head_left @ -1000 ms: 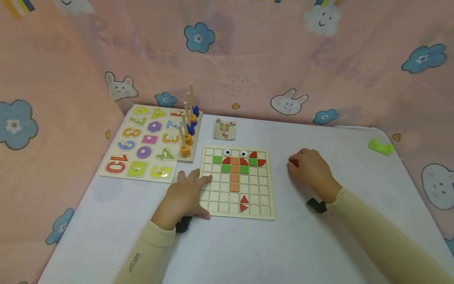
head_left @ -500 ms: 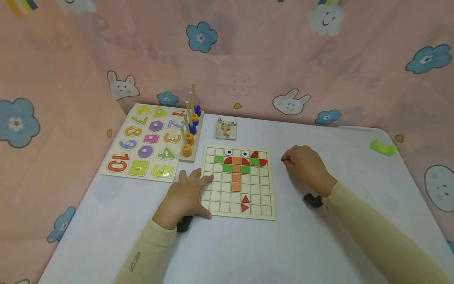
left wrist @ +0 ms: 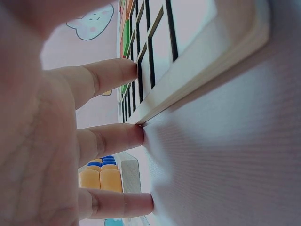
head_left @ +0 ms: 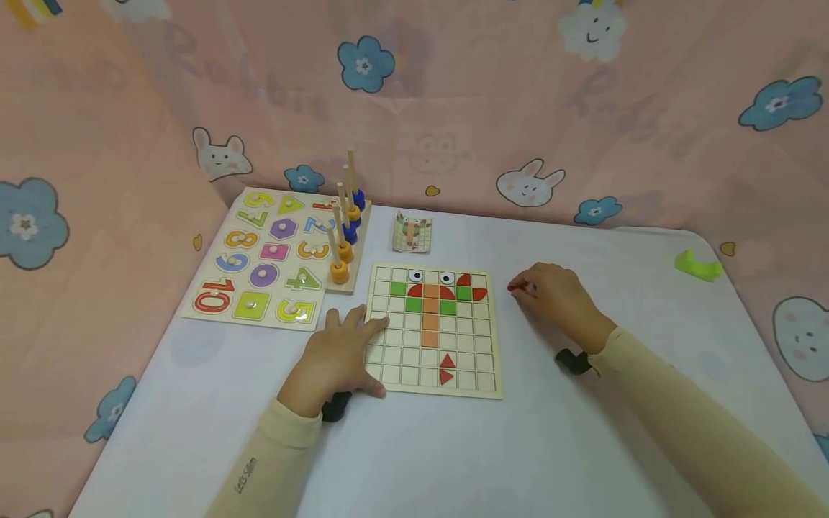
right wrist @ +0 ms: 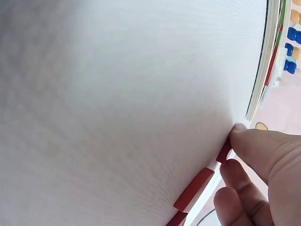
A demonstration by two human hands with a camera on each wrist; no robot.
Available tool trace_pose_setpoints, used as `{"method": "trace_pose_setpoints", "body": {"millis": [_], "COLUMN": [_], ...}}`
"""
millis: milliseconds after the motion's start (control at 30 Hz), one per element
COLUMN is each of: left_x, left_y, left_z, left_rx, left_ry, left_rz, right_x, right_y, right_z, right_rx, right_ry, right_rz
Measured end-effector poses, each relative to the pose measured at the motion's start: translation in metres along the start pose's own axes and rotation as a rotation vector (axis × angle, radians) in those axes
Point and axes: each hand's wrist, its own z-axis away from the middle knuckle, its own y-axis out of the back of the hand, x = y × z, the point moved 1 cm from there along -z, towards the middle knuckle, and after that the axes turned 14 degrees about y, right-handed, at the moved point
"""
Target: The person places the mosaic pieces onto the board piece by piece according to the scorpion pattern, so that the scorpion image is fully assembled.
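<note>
A square wooden grid board (head_left: 392, 374) lies flat on the white table. On it sit orange, green and red tiles, two eye tiles (head_left: 447, 278), and two red triangles (head_left: 447, 361) lower down. My left hand (head_left: 327, 363) has its fingers spread at the board's left edge; in the left wrist view one finger touches the grid and others touch the table beside it. To the right of the board, my right hand (head_left: 562, 301) pinches a small red tile (right wrist: 225, 151) between thumb and fingertip. More red tiles (right wrist: 194, 190) lie under that hand, hidden from the head view.
A number and shape puzzle board (head_left: 223, 280) lies at the left, beside a peg stand with orange and blue rings (head_left: 340, 273). A small pattern card (head_left: 411, 234) stands behind the grid board. A light green piece (head_left: 698, 267) lies at the far right. Printed cloth hangs behind the table.
My right hand has shifted a little left toward the board, and the red tile now shows at its fingertips. My left hand has stayed in place.
</note>
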Motion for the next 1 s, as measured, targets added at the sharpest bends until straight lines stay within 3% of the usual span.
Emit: {"method": "trace_pose_setpoints", "body": {"millis": [167, 267, 467, 700, 867, 1000], "left_x": [0.0, -0.001, 0.0, 0.001, 0.001, 0.001], "left_y": [0.0, 0.0, 0.0, 0.001, 0.001, 0.001], "left_z": [0.0, 0.001, 0.002, 0.003, 0.002, 0.002], "left_rx": [0.003, 0.004, 0.003, 0.004, -0.001, 0.003], "left_ry": [0.0, -0.001, 0.001, -0.001, -0.001, -0.004], "left_rz": [0.002, 0.009, 0.013, 0.011, 0.007, 0.004], "right_x": [-0.002, -0.003, -0.003, -0.009, -0.042, -0.087], "right_y": [0.004, 0.007, 0.008, 0.007, 0.008, 0.004], "right_z": [0.0, 0.001, 0.004, 0.003, -0.017, -0.05], "right_rx": [-0.049, -0.063, -0.049, -0.039, -0.006, -0.001], "right_ry": [0.003, 0.061, 0.218, 0.237, 0.217, 0.293], "right_rz": [-0.039, -0.056, 0.052, 0.078, 0.006, -0.005]}}
